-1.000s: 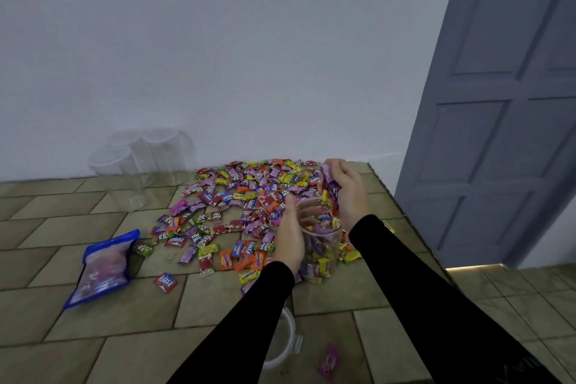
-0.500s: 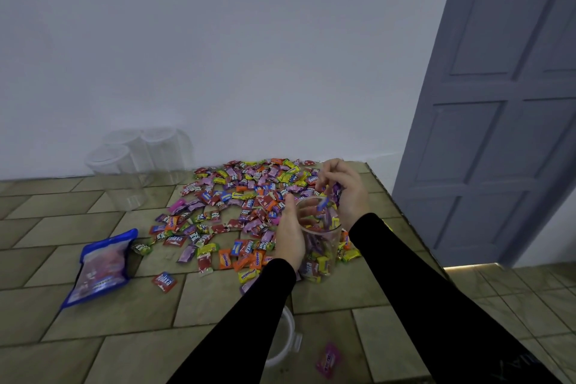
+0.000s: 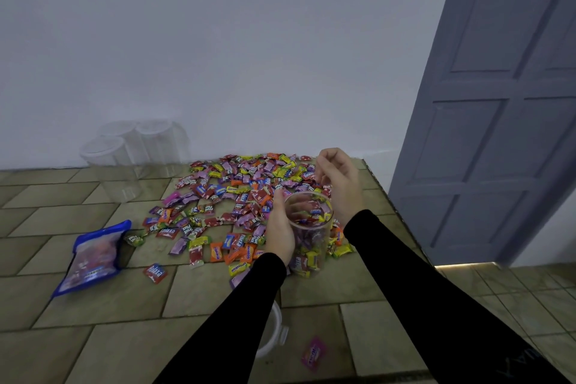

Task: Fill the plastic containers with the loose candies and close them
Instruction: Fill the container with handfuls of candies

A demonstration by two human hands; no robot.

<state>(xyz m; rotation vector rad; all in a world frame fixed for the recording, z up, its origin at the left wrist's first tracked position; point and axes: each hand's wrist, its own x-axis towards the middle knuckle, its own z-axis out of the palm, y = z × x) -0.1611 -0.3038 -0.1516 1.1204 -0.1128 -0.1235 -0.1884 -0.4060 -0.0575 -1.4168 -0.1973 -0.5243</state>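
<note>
Left hand (image 3: 280, 227) grips the open container (image 3: 308, 237), upright on the tiled bench (image 3: 124, 305) at the near edge of the loose candies (image 3: 243, 196) and part-filled, while right hand (image 3: 339, 184) hovers above its mouth, fingers (image 3: 325, 162) loosely curled, holding nothing.

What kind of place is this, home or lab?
Probably a home room: a tile-patterned tabletop against a plain white wall, a grey panelled door at right, tiled floor below. No lab gear shows.

Left hand (image 3: 280, 229) grips candy-filled container (image 3: 308, 234) (upright), right hand (image 3: 339, 184) above it, fingers loosely curled.
</note>
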